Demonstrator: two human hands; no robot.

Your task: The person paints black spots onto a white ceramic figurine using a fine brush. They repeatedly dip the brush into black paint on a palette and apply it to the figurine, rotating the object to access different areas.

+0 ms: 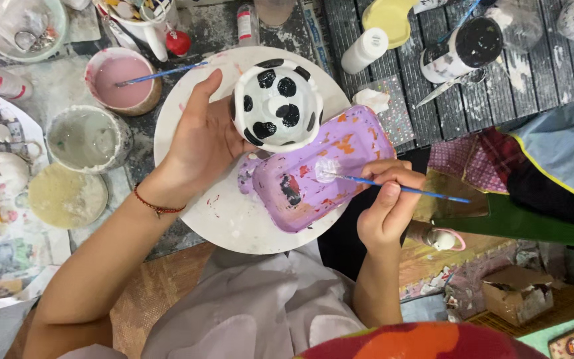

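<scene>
Near the middle of the frame the left hand (204, 143) cups a small white ceramic piece with black spots (275, 103), fingers curled round its left side and the thumb raised beside it. The piece sits over the upper part of a round white turntable (187, 113). A red string bracelet (156, 207) circles that wrist.

Just below and right of the spotted piece lies a purple paint-smeared palette tray (320, 176), resting across the turntable's right edge. The right hand (386, 203), right of centre, pinches a thin blue-handled brush (393, 188) between closed fingers; the bristle tip touches a white blob of paint on the tray, and the handle runs out to the right.

In the upper left of the frame a pink-filled bowl (122, 80) stands with another blue brush (161, 73) leaning in it. Below it is a cup of cloudy grey water (89, 138), and lower still a round yellowish disc (68, 195). Along the top right, on the dark slatted tabletop (553, 73), stand a white paint bottle (364, 50), a yellow dish (388, 18) and a black-topped jar (463, 48). A white apron (260, 306) covers the person's lap at the bottom.
</scene>
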